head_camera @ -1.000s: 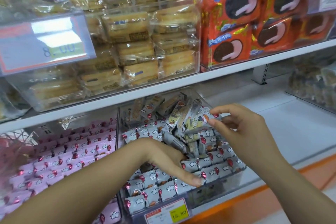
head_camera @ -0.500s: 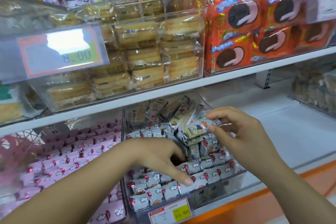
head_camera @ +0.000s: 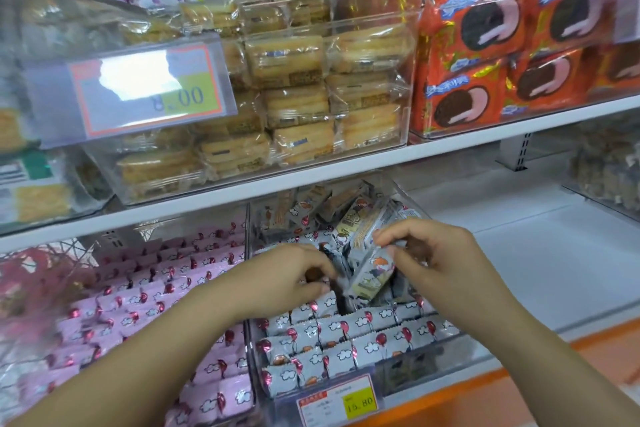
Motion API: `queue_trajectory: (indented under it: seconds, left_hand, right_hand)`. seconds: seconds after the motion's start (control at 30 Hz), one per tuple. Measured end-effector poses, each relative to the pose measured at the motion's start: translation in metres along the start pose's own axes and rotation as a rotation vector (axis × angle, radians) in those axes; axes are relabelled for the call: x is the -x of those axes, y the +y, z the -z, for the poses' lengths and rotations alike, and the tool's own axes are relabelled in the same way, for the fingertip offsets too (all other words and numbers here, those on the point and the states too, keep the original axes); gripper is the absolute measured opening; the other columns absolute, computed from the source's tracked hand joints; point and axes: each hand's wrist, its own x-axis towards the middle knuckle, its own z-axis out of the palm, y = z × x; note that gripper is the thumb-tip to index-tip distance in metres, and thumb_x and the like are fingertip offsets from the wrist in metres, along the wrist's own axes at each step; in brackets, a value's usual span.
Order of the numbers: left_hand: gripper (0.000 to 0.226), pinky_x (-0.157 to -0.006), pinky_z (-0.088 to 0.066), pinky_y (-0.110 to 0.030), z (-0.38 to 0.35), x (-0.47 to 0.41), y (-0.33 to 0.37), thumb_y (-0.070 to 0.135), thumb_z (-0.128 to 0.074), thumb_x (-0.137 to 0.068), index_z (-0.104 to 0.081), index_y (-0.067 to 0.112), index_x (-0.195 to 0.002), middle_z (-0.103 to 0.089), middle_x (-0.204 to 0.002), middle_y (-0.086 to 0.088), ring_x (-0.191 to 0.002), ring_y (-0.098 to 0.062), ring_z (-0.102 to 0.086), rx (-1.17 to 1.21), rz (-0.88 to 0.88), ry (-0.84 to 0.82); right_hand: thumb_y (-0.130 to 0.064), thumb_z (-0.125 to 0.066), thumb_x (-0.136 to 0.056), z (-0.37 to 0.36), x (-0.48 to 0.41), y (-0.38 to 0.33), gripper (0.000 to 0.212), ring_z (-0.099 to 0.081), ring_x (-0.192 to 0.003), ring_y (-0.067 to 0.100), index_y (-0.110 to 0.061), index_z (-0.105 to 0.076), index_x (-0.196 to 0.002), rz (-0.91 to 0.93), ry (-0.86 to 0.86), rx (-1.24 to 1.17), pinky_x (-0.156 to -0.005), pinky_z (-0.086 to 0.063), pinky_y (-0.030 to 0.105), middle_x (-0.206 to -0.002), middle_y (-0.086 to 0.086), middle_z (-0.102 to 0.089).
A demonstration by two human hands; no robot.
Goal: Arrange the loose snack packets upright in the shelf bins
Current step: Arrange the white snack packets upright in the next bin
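Observation:
A clear shelf bin (head_camera: 412,381) on the lower shelf holds grey snack packets (head_camera: 332,340) with red balloon prints, standing in upright rows at the front. Loose packets (head_camera: 311,208) lie jumbled at the back. My right hand (head_camera: 440,267) pinches one grey packet (head_camera: 372,276) by its upper edge, tilted above the middle of the bin. My left hand (head_camera: 287,277) reaches into the bin just left of that packet, fingers curled down among the packets; whether it holds one is hidden.
A bin of pink packets (head_camera: 166,291) stands to the left. Above are bins of yellow cakes (head_camera: 298,94) and orange cookie packs (head_camera: 485,55). A price tag (head_camera: 337,404) hangs on the bin's front. Bare white shelf (head_camera: 540,253) lies to the right.
My right hand has brought the packet down and toward the middle of the bin. My left hand has lifted off the front rows and moved back beside the packet.

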Motion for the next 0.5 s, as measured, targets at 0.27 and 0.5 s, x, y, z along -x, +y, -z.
queue_trajectory:
  seconds: [0.27,0.5]
  left_hand:
    - [0.038,-0.093,-0.05,-0.034,0.002,-0.028,0.006,0.041,-0.055,-0.093,-0.055,0.031,-0.129,-0.061,-0.127,0.008,-0.105,-0.012,-0.061,-0.059,0.079,0.002]
    - [0.046,-0.099,-0.044,-0.035,-0.001,-0.033,0.003,0.049,-0.05,-0.093,-0.05,0.029,-0.135,-0.051,-0.137,-0.001,-0.12,-0.02,-0.051,-0.173,0.156,-0.043]
  right_hand:
    - [-0.005,-0.062,-0.086,0.01,-0.002,0.0,0.03,-0.062,-0.068,0.01,-0.034,-0.067,-0.079,-0.04,0.159,-0.038,-0.049,-0.047,0.013,-0.084,-0.018,-0.069]
    - [-0.008,-0.063,-0.086,0.013,0.001,0.004,0.032,-0.06,-0.065,0.018,-0.039,-0.066,-0.081,-0.016,0.137,0.03,-0.056,-0.051,0.028,-0.081,-0.011,-0.069]
